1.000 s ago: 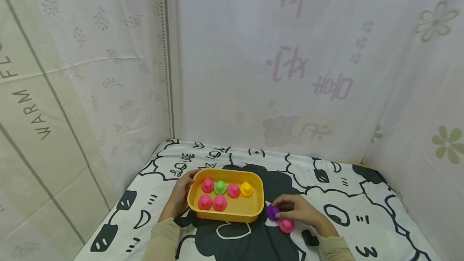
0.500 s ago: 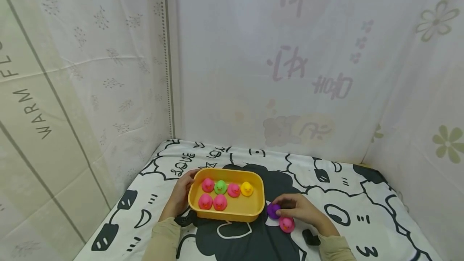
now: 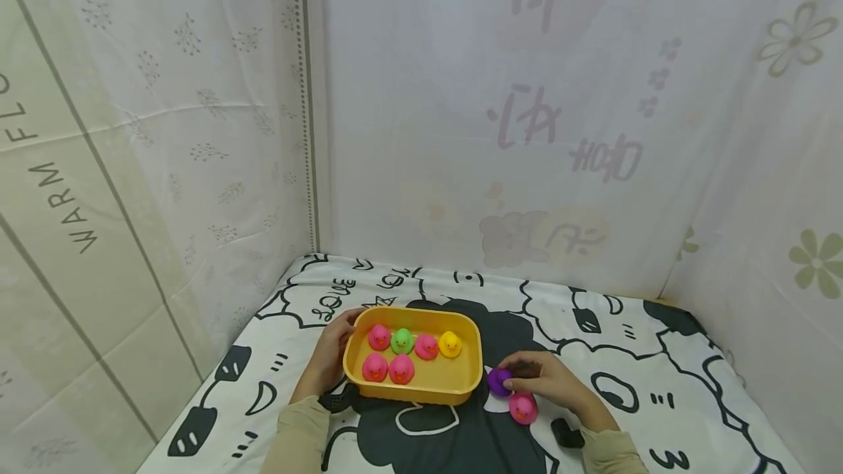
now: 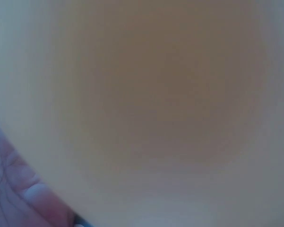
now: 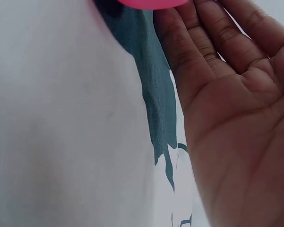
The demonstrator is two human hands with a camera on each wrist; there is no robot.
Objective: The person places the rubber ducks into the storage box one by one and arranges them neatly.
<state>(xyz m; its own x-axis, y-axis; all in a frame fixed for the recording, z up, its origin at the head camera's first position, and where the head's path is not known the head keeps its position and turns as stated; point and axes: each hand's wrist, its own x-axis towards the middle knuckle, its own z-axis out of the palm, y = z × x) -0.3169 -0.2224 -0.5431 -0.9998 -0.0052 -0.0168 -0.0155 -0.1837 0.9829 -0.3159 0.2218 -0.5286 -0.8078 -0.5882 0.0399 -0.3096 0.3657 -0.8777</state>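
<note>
A yellow plastic tub (image 3: 443, 377) holds several small rubber ducks: pink ones (image 3: 402, 369), a green one (image 3: 402, 341) and a yellow one (image 3: 450, 344). My left hand (image 3: 329, 350) grips the tub's left end, its fingers around the far corner. Right of the tub, my right hand (image 3: 552, 382) pinches a purple rubber duck (image 3: 497, 382) between thumb and fingers, low over the cloth. Another pink duck (image 3: 523, 409) sits just below that hand. In the right wrist view, part of a pink duck (image 5: 153, 3) shows beyond the fingertips. Blur fills most of the left wrist view.
A white cloth (image 3: 632, 375) with black cartoon drawings covers the surface. A small black object (image 3: 566, 433) lies by the right wrist. Pale printed curtains (image 3: 527, 130) enclose the back and both sides.
</note>
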